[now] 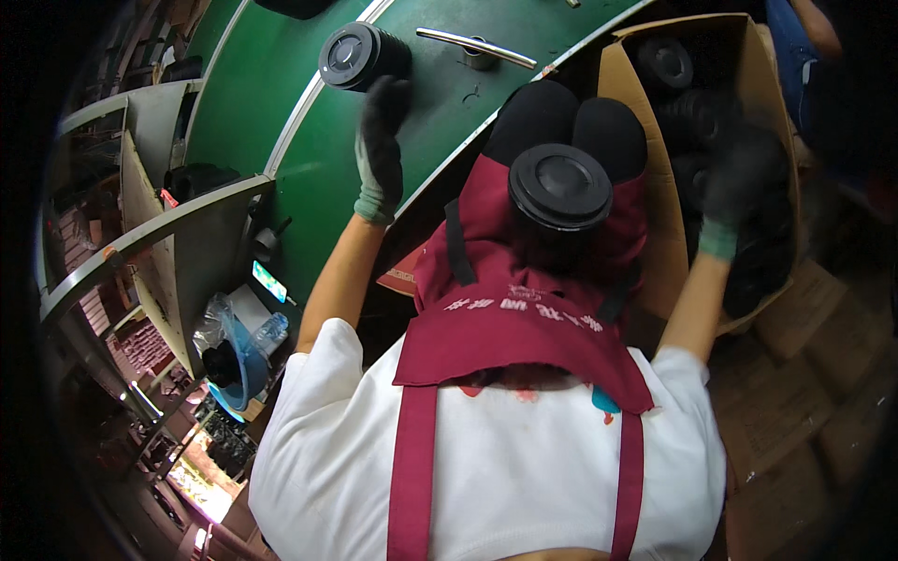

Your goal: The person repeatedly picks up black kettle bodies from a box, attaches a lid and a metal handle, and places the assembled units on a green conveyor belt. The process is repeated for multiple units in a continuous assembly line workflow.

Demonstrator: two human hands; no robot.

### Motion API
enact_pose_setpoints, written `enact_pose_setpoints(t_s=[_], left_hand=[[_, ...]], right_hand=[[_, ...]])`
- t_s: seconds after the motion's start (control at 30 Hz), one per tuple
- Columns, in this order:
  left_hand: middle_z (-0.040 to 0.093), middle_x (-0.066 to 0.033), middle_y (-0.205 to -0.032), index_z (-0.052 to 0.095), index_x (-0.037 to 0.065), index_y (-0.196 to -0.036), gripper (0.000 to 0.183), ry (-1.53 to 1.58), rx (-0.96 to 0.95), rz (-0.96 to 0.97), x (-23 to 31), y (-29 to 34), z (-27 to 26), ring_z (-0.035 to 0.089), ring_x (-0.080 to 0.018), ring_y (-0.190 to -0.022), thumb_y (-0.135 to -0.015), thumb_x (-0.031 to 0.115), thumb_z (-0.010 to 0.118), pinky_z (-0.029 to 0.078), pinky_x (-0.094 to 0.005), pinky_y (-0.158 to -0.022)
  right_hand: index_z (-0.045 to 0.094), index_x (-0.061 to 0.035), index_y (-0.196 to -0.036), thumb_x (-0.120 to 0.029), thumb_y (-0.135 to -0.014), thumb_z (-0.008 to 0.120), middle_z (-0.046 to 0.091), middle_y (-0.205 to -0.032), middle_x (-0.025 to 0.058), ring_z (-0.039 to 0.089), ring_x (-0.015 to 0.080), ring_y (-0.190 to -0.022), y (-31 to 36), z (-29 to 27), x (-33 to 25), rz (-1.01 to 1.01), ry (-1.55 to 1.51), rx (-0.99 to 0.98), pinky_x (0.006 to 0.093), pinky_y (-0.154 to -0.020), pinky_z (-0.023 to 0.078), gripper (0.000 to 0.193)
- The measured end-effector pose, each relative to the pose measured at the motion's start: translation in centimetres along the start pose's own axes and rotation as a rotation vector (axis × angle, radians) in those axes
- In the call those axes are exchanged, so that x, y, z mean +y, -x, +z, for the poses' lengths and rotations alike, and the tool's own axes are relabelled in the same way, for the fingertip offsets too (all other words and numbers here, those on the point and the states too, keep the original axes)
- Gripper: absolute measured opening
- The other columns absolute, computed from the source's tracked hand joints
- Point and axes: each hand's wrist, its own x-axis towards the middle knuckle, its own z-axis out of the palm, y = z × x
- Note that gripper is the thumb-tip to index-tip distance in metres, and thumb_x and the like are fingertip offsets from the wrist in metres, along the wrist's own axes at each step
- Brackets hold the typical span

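Note:
A black ribbed cylinder with a round recessed end (351, 58) lies on the green worktable at the far left. My left hand (379, 140), in a black and grey glove, reaches to its near side, fingertips at or against it; the fingers look extended, not wrapped round it. A similar black cylindrical part (561, 187) rests on my lap, round face up. My right hand (744, 182), gloved too, is down in an open cardboard box (645, 215) among black parts (666, 64). Motion blurs its fingers, so I cannot tell whether they hold anything.
On the green worktable (318, 187) lies a metal rod (477, 47) across a short round piece. At left are metal frames (159, 234), a lit phone (269, 280) and a blue basin (251, 360). Flat cardboard (786, 393) covers the floor at right. Another person's arm (818, 28) shows beyond the box.

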Motion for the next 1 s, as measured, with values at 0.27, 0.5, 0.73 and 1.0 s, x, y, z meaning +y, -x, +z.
enact_pose_setpoints(t_s=[0.27,0.5,0.73,1.0], left_hand=[[0.046,-0.0152,-0.143,0.038,0.001,-0.146,0.056,0.203,-0.316,-0.212,1.1,4.7,13.1,0.043,-0.0245,-0.133,-0.100,0.027,0.056,0.033,-0.0334,-0.111],[0.043,-0.0188,-0.147,0.035,0.001,-0.149,0.096,-0.406,-0.712,0.284,3.2,3.9,9.9,0.041,-0.0344,-0.136,-0.075,0.041,0.080,0.032,-0.0425,-0.114],[0.050,-0.0198,-0.137,0.042,0.003,-0.145,0.097,-0.460,-0.763,0.272,5.2,2.4,10.2,0.048,-0.0395,-0.126,-0.066,0.043,0.081,0.036,-0.0478,-0.107],[0.053,-0.0174,-0.124,0.043,0.006,-0.143,0.103,-0.589,-0.716,0.257,5.3,3.6,10.8,0.051,-0.0380,-0.116,-0.060,0.051,0.083,0.039,-0.0454,-0.101]], right_hand=[[0.047,-0.0022,-0.140,-0.024,-0.094,0.063,0.051,-0.142,0.0125,0.045,0.0266,-0.135,3.5,4.8,1.3,0.001,-0.277,-0.066,0.0386,-0.114,0.033,0.053],[0.055,-0.0117,-0.138,-0.022,-0.069,0.086,0.040,-0.150,0.0164,0.033,0.0356,-0.142,4.9,1.7,-0.7,-0.005,0.070,-0.331,0.0446,-0.117,0.028,0.076],[0.066,-0.0094,-0.123,-0.014,-0.070,0.080,0.049,-0.141,0.0163,0.046,0.0351,-0.132,2.9,0.5,0.0,0.038,0.080,-0.392,0.0432,-0.111,0.036,0.055],[0.060,-0.0005,-0.125,-0.044,-0.089,0.067,0.049,-0.141,0.0176,0.046,0.0329,-0.132,5.7,3.5,0.7,0.065,-0.098,-0.157,0.0413,-0.112,0.035,0.057]])
